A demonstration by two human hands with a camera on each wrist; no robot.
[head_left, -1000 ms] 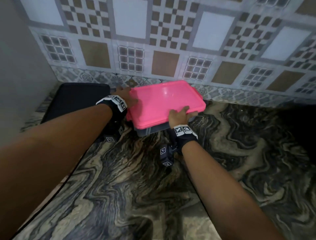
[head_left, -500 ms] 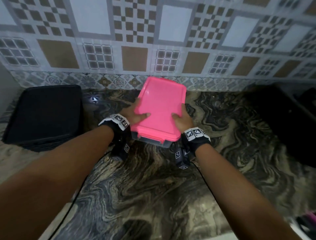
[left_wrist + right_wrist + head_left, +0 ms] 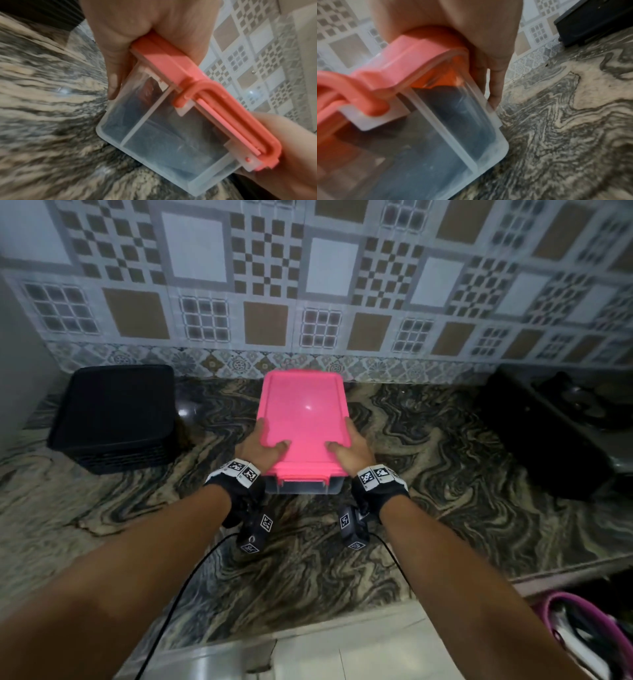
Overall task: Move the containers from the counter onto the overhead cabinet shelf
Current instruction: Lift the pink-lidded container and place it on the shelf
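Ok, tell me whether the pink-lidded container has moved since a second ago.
Yes. The pink-lidded container has turned and shifted right, away from the black case: it touched that case before, and now bare counter separates them.

Clear container w/ pink lid, shut, level, above marble counter.

The right hand grips the corner of a clear plastic container with a pink lid, fingers down its side wall. Beneath lies the swirled grey-and-cream marble counter; a black box sits at its far edge against the patterned tile wall.
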